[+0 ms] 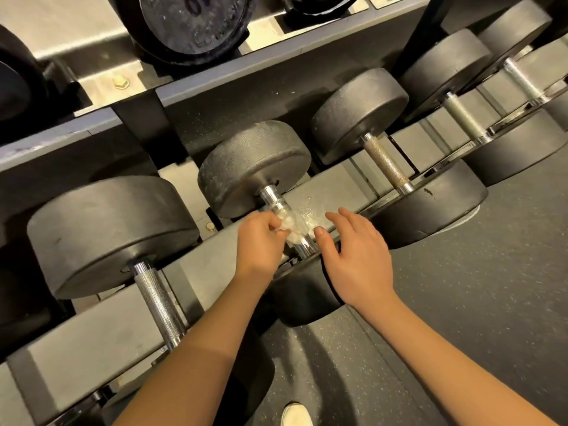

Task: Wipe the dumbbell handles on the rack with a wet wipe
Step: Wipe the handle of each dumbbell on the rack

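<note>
1. Location. The wet wipe (293, 226) is bunched on the handle (287, 221) of the middle dumbbell (255, 167) on the lower tier of the rack (92, 333), just below frame centre.

2. Left hand (259, 241): closed, fingers pinching the crumpled wipe against the handle from its 9 o'clock side.

3. Right hand (358, 250): open, holding nothing. It rests on the near head of the same dumbbell, thumb tip just beside the handle and the wipe; whether it touches the wipe cannot be told.

4. Handling, as a judgement. The wipe is light, limp and damp and will fold over the bar readily. It is best taken as a wad with fingers wrapped round the handle. The dumbbell is heavy and stiff, cradled by the rack, and should not shift under wiping pressure. The chromed collar looks smooth and likely slippery when wet.

5. Orientation. The handle's long axis runs from about 11 o'clock, at the far head, to 5 o'clock, at the near head under the right hand. Strokes should follow that line, with a twist to reach the underside.

6. Neighbouring handles at 8 o'clock (159, 305) and 2 o'clock (385, 162) lie roughly parallel; their state of cleaning cannot be told.
</note>
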{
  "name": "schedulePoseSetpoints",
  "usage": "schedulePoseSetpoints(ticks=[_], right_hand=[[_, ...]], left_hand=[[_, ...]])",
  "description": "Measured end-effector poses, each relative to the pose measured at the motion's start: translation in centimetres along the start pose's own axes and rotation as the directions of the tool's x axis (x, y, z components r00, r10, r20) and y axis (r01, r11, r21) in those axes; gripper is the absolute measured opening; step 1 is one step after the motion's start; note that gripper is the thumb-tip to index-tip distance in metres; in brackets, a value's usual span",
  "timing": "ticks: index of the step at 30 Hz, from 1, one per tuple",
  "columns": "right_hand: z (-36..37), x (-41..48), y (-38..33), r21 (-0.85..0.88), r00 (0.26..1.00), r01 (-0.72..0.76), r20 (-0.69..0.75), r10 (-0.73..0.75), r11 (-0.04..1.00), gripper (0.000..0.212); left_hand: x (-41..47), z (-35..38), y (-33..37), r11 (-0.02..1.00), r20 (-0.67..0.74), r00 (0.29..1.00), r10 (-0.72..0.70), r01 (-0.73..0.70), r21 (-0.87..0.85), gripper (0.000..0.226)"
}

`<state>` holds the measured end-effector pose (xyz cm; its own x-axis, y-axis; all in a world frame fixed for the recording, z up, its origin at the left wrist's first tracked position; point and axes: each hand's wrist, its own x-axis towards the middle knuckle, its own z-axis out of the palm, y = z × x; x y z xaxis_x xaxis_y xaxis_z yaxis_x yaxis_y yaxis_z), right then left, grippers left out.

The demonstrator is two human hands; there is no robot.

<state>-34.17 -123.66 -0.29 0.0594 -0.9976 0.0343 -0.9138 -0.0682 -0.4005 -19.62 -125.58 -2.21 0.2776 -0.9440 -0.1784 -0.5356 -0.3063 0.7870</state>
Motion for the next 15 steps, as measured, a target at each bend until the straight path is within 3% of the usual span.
schedulePoseSetpoints(ticks=[2, 4, 8, 11, 13, 15], right_hand=[[-0.1, 0.1, 0.0, -0.005, 1.0, -0.001, 0.001, 0.001, 1.0, 0.07], [-0.2, 0.1, -0.1, -0.008, 1.0, -0.003, 0.009, 0.004, 1.0, 0.072], [-0.2, 0.0, 0.0, 0.004, 1.0, 0.001, -0.002, -0.001, 1.0, 0.069], [-0.1, 0.0, 0.0, 0.014, 1.0, 0.007, -0.002, -0.007, 1.0, 0.068], [-0.1, 0.1, 0.0, 0.01, 1.0, 0.007, -0.004, -0.007, 1.0, 0.068], [-0.1, 0.1, 0.0, 0.011, 1.0, 0.008, -0.008, -0.008, 1.0, 0.067]], left_hand=[[-0.6, 0.2, -0.2, 0.997, 0.164, 0.984, -0.066, 0.061, 0.036, 0.02], [-1.0, 0.5, -0.6, 0.994, 0.217, 0.972, -0.088, 0.071, 0.086, 0.019], [0.4, 0.2, -0.8, 0.999, -0.04, 0.998, -0.038, 0.039, 0.01, 0.014], [2.3, 0.2, -0.6, 0.999, -0.226, 0.974, 0.034, -0.029, 0.028, 0.019], [2.2, 0.7, -0.4, 0.995, -0.247, 0.965, 0.09, -0.074, 0.074, 0.017], [1.2, 1.0, -0.4, 0.966, -0.142, 0.969, 0.201, -0.171, 0.196, 0.013]])
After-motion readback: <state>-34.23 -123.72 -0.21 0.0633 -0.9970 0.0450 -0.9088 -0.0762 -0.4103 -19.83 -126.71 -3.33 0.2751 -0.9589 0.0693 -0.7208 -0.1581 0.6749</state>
